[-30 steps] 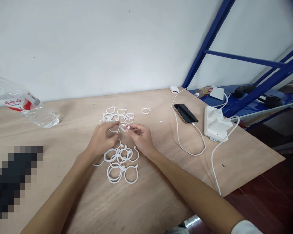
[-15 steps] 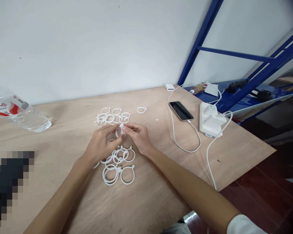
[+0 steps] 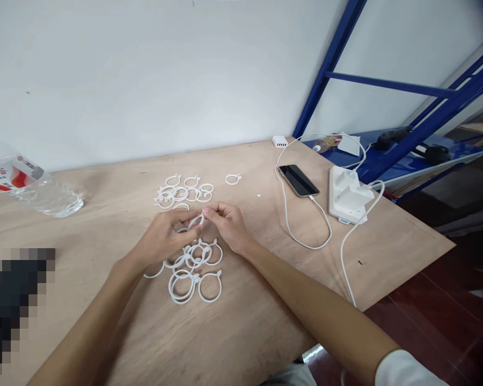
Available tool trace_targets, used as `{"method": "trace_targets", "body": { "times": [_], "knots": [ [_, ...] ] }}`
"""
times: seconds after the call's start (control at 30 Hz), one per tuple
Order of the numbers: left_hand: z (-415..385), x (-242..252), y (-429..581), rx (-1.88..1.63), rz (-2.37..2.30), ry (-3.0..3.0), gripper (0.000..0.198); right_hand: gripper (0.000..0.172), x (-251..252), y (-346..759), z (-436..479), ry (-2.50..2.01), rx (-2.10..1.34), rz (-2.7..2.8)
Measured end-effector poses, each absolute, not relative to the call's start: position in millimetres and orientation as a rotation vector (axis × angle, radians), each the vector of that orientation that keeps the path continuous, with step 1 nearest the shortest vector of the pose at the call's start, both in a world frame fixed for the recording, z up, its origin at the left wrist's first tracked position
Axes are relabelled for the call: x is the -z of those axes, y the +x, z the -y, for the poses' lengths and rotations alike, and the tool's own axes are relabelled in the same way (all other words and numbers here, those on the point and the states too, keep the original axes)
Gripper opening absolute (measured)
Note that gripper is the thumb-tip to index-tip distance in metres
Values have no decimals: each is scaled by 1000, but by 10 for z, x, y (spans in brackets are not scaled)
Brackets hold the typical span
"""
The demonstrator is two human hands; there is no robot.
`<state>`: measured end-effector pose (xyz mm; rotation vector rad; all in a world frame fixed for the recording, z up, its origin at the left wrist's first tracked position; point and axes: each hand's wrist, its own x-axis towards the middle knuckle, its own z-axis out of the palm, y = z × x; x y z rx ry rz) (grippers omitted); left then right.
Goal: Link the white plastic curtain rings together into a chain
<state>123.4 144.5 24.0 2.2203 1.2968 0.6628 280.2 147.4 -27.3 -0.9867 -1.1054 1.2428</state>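
Observation:
My left hand and my right hand meet over the wooden table, both pinching one white plastic ring between their fingertips. Just below the hands lies a near heap of white rings, some overlapping. Beyond the hands sits a far cluster of rings. One single ring lies apart to the right of that cluster.
A clear water bottle lies on its side at the left. At right, a phone is plugged by a white cable into a white power strip. A blue metal rack stands beyond the table's right edge.
The ring between my fingers has turned from upright to a flatter tilt. Both hands stay together at the same spot; the view has shifted slightly.

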Motion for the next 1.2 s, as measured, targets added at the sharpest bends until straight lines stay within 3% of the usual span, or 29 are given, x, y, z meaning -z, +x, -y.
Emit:
{"method": "trace_targets", "body": {
  "times": [0.1,0.33,0.57,0.93,1.2],
  "knots": [
    [-1455,-265,1205,-571,-1231,2257,27,17,274,2802,-1473,-992,-1224,1123],
    [-1619,-191,910,-754,-1499,2204,41,15,230,2784,-1424,-1026,-1139,1298],
    [-1761,139,788,-631,-1443,2611,31,18,189,2762,-1380,-990,-952,1586],
    [-1549,-99,1097,-593,-1357,2205,20,19,301,2746,-1456,-1260,-853,1392],
    [-1548,-52,1125,-808,-1458,2377,47,19,313,2757,-1483,-1200,-965,1310]
  ]
}}
